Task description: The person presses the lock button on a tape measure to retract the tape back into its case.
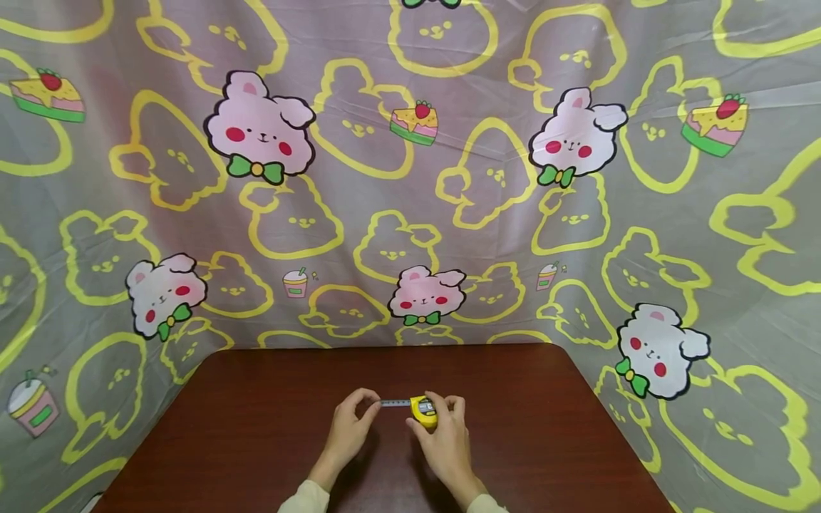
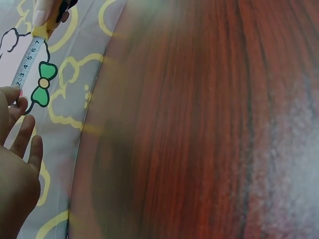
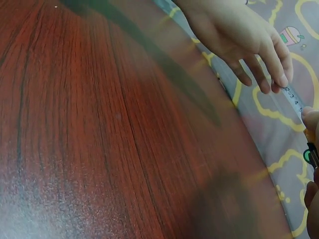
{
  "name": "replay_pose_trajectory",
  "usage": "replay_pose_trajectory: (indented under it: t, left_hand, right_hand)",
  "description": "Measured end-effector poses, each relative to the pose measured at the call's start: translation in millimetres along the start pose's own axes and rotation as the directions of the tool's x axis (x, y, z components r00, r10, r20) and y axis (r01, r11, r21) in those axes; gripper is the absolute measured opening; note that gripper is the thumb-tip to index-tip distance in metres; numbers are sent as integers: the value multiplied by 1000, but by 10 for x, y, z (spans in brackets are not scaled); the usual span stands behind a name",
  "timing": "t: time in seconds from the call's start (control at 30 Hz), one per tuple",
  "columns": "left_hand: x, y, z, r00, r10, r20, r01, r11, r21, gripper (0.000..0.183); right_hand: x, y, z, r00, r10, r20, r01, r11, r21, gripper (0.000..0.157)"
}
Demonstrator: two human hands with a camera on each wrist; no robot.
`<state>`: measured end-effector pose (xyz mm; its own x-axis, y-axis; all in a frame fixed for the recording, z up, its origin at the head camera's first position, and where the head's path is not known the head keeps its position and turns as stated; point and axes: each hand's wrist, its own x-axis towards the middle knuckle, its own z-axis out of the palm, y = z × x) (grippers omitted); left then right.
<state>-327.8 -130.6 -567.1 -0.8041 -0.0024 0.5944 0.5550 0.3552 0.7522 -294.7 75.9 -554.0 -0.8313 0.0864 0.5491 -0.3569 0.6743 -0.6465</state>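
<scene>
A yellow tape measure [image 1: 420, 411] is held above the table by my right hand [image 1: 447, 440], thumb on its near side and fingers on the far side. A short length of its silver blade [image 1: 395, 403] runs out to the left. The blade's free end is pinched between thumb and forefinger of my left hand [image 1: 349, 429]. In the left wrist view, printed numbers up to about 7 show on the blade [image 2: 28, 62], and the other fingers of the left hand [image 2: 19, 164] are spread loosely. The right wrist view catches only part of the right hand [image 3: 311, 119] at its edge.
A dark red-brown wooden table [image 1: 256, 427] lies under both hands, which cast shadows on it. Grey cloth [image 1: 359, 192] printed with yellow outlines and white rabbits hangs behind the table and along both sides.
</scene>
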Motion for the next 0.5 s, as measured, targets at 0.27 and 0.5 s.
replay_pose_trajectory:
  t: [0.27, 0.5]
  left_hand:
    - [11, 71, 44, 1000, -4, 5, 4, 1000, 3, 9]
    - [10, 117, 109, 1000, -12, 11, 12, 999, 39, 11]
  right_hand:
    - [1, -62, 29, 1000, 6, 0, -6, 1000, -5, 59]
    - [-16, -104, 77, 1000, 14, 6, -14, 1000, -14, 59]
